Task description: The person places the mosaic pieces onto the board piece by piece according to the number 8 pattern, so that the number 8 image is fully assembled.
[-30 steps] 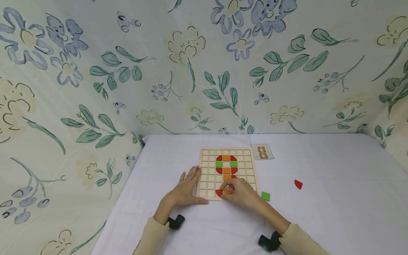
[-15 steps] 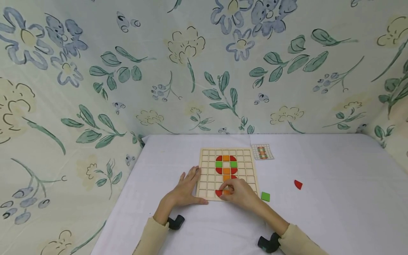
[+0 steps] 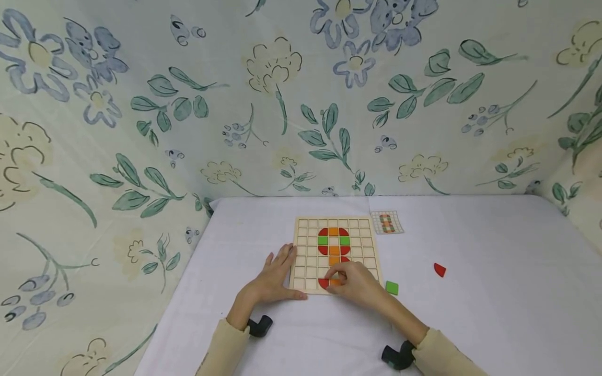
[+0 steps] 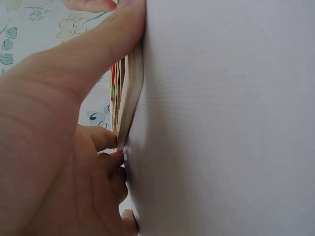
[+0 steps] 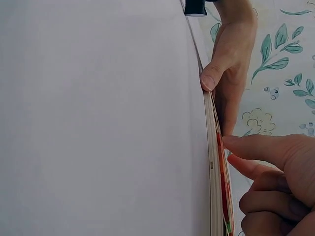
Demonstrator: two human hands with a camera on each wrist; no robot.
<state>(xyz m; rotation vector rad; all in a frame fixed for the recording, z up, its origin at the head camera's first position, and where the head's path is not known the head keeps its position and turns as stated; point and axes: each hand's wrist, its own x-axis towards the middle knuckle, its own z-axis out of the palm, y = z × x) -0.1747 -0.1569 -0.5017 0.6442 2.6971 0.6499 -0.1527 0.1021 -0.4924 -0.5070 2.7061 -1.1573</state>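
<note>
A wooden grid board (image 3: 304, 261) lies on the white-covered table. Red, orange and green pieces form a figure in its cells. My left hand (image 3: 273, 282) rests along the board's left side, fingers straight, its thumb at the near left corner. With thumb and index finger, my right hand (image 3: 359, 284) pinches a red quarter-circle piece (image 3: 322, 283) in the near row, beside an orange square (image 3: 334, 282). In the right wrist view the thumb (image 5: 236, 143) touches the board's top and the other fingers curl in. My right hand hides several cells.
A small pattern card (image 3: 388, 223) lies beyond the board's far right corner. Right of the board are a green square (image 3: 392, 288) and, farther out, a loose red quarter-circle (image 3: 439, 270). A floral cloth (image 3: 282, 104) hangs behind the table.
</note>
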